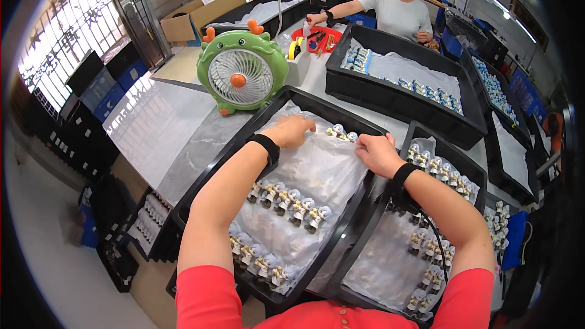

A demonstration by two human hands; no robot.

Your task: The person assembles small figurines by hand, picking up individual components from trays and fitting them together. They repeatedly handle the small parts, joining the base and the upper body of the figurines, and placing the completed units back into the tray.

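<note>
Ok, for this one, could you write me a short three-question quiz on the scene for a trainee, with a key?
1. Multiple choice: The left hand and right hand are both at one black tray. Which thing stands beside its far left corner?
a) cardboard box
b) green dragon-shaped fan
c) red basket

2. True or false: The left hand is resting on the red basket.

3. Fill in the blank: The figurines nearest the right hand lie at the tray's ___ end, as the wearer sees it.

Key
1. b
2. False; it is at the white liner inside the tray.
3. far
</note>
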